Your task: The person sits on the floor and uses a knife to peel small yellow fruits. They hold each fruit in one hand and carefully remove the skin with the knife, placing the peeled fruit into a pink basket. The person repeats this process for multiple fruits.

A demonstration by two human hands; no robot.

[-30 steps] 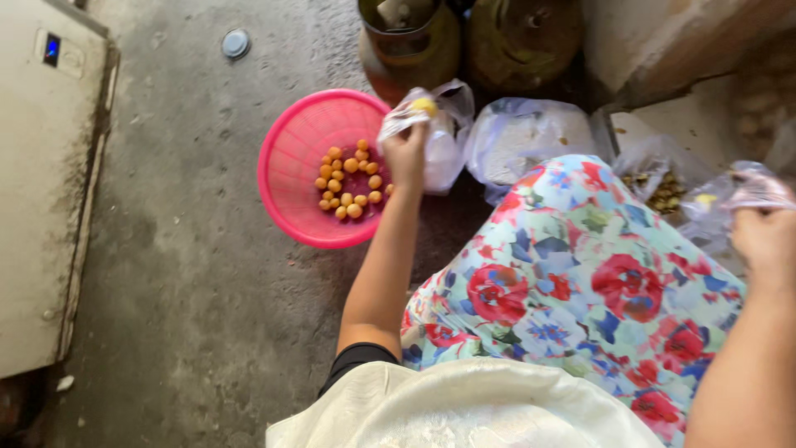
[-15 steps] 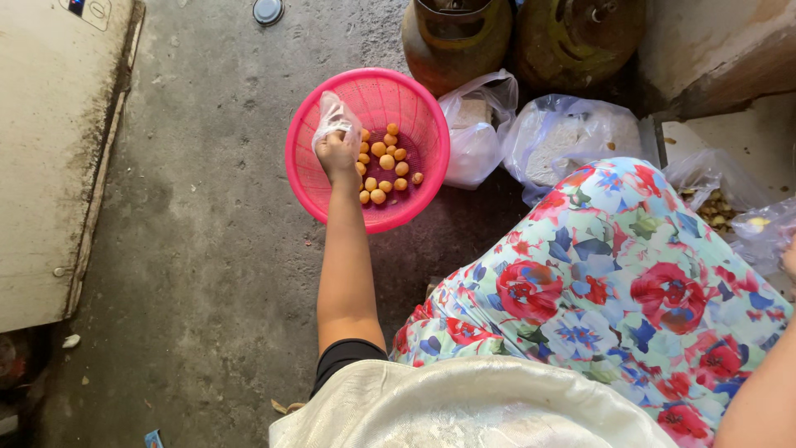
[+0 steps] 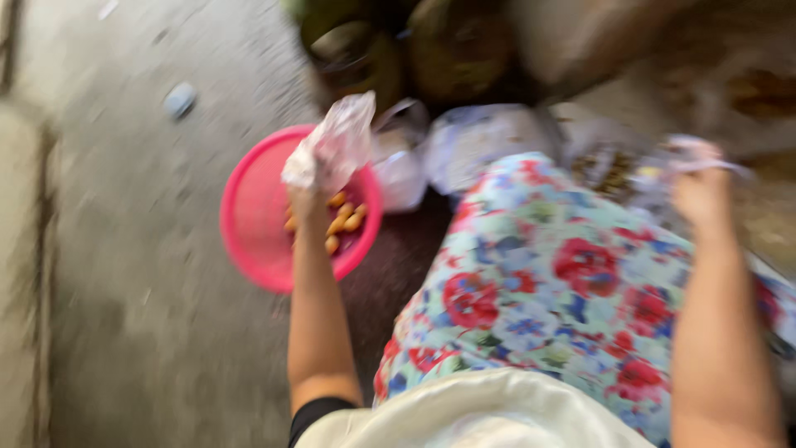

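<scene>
Motion blur smears the whole view, so your left hand [image 3: 308, 192] shows no distinct fingers beneath the crumpled clear plastic bag [image 3: 336, 141]. Your forearm hides part of the pink basket [image 3: 253, 224] and its orange fruits [image 3: 347, 222]. Your right hand [image 3: 701, 187] blurs too much to judge its grip.

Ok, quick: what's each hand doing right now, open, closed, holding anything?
Left hand: closed on a crumpled clear plastic bag, above the pink basket.
Right hand: blurred; seems to grip a clear bag's edge, but cannot be told for sure.
</scene>
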